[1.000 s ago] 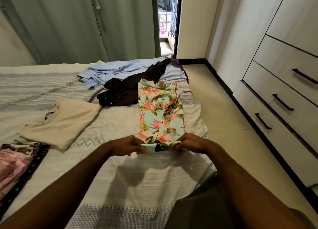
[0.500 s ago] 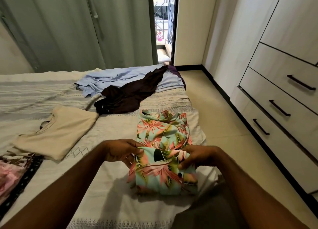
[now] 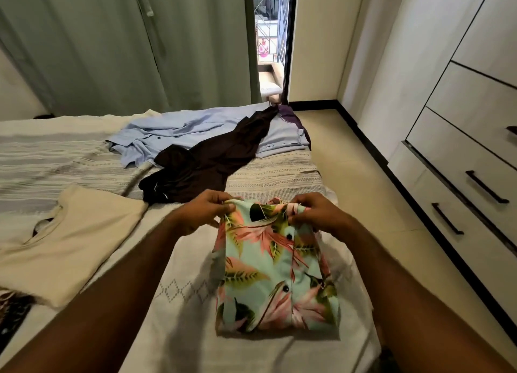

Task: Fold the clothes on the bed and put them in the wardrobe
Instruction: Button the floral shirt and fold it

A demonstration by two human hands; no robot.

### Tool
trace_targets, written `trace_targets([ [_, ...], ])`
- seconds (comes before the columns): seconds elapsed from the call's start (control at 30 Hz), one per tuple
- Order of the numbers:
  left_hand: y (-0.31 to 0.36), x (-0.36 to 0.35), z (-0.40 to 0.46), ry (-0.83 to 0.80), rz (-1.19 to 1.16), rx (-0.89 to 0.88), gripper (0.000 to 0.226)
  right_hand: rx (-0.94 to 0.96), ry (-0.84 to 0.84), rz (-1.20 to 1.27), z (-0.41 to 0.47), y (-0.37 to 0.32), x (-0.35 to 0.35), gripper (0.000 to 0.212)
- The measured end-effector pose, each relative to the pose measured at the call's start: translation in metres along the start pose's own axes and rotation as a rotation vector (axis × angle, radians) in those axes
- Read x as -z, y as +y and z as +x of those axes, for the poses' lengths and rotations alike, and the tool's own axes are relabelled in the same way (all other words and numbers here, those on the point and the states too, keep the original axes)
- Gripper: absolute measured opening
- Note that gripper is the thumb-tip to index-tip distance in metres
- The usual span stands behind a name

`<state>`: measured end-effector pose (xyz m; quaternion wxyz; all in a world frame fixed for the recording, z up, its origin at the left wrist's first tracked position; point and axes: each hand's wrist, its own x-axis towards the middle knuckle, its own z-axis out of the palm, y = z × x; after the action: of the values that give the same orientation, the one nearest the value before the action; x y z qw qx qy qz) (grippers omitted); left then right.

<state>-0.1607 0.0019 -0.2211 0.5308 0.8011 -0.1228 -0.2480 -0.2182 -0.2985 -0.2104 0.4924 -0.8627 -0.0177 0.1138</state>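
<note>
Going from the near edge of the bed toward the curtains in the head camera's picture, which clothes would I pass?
Floral shirt pinched by both hands → dark brown garment → light blue shirt → green curtains.

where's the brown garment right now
In the head view the brown garment lies unfolded mid-bed, draped over the blue shirt, just beyond the floral shirt and right of the cream top.

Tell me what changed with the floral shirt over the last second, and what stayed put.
The floral shirt, stretched long across the bed a second ago, has been folded in half toward the person. The left hand and right hand carried its near edge over and still pinch it. The beige top, dark garment and blue shirt stayed put.
</note>
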Motion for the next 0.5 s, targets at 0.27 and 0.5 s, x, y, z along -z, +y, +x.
trace_targets([
  [0.27,-0.047,-0.021,0.036,0.167,0.774,-0.239,0.042,0.427,-0.094,-0.805,0.045,0.037,-0.030,0.030],
  [0.5,-0.047,-0.014,0.037,0.267,1.004,-0.313,0.044,0.331,0.003,-0.980,0.058,0.040,-0.037,0.044],
])
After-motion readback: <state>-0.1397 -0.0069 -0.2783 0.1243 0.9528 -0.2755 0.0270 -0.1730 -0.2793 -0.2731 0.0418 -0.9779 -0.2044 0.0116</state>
